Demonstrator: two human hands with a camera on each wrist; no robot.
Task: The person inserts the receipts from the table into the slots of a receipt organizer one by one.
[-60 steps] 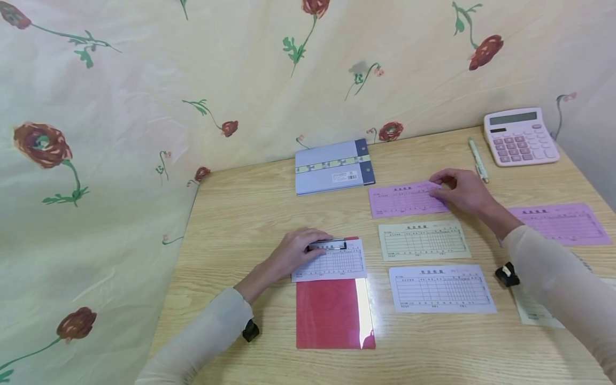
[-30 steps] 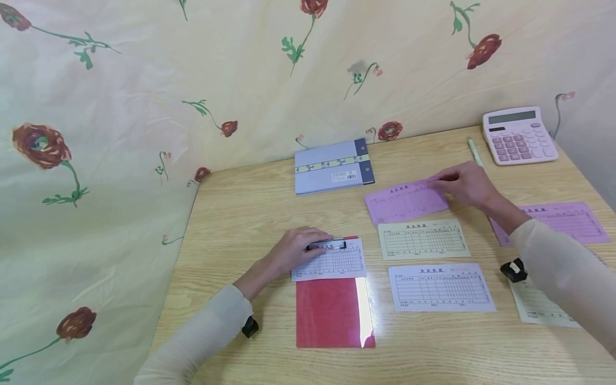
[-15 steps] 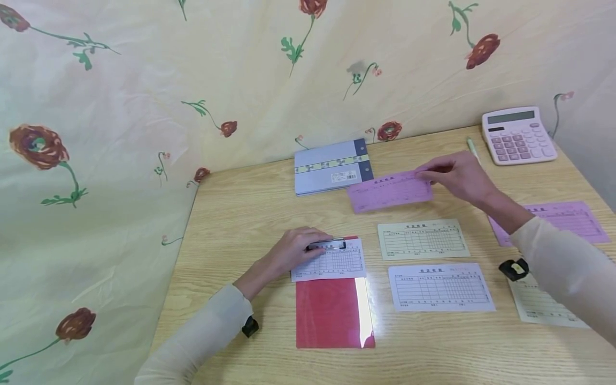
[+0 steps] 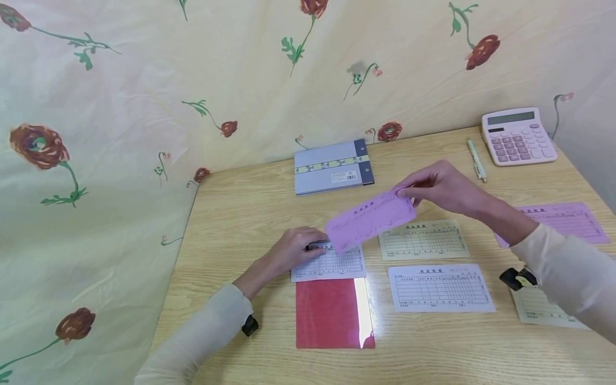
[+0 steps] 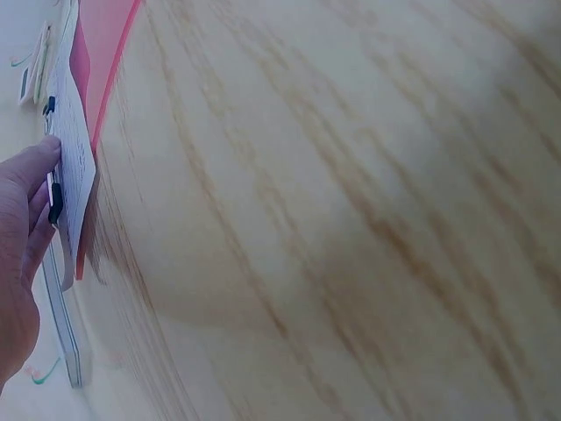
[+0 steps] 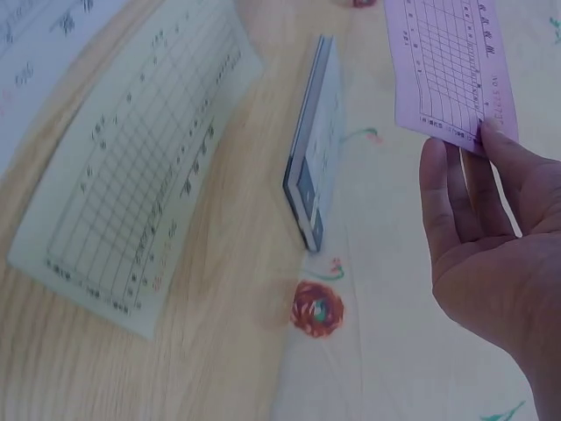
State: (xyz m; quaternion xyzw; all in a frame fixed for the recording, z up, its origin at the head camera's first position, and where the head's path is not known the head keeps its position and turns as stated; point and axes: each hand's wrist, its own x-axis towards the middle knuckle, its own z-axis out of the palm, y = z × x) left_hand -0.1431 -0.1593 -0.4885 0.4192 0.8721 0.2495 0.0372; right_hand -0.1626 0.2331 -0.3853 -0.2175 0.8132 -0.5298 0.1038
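In the head view my left hand [image 4: 295,251] holds the clip at the top of a red clipboard [image 4: 327,315]. A white printed receipt slip [image 4: 332,267] covers the board's upper part. The left wrist view has the thumb on the metal clip [image 5: 56,203]. My right hand [image 4: 445,187] pinches a pink receipt slip [image 4: 368,222] at one end, thumb against fingers. This slip slants in the air, its far end overlapping the clip and the white slip in the head view. Contact between the two slips cannot be told.
A light-yellow slip [image 4: 423,240] and a white slip [image 4: 440,289] lie right of the clipboard. Another pink slip [image 4: 568,222] and a yellowish slip [image 4: 544,310] lie under the right forearm. Behind are a blue notebook [image 4: 327,168], a pen [image 4: 476,160] and a calculator [image 4: 520,136].
My right hand has lifted the pink slip off the table above the yellow one and carried it left and nearer, towards the clipboard's clip. My left hand has stayed at the clip.
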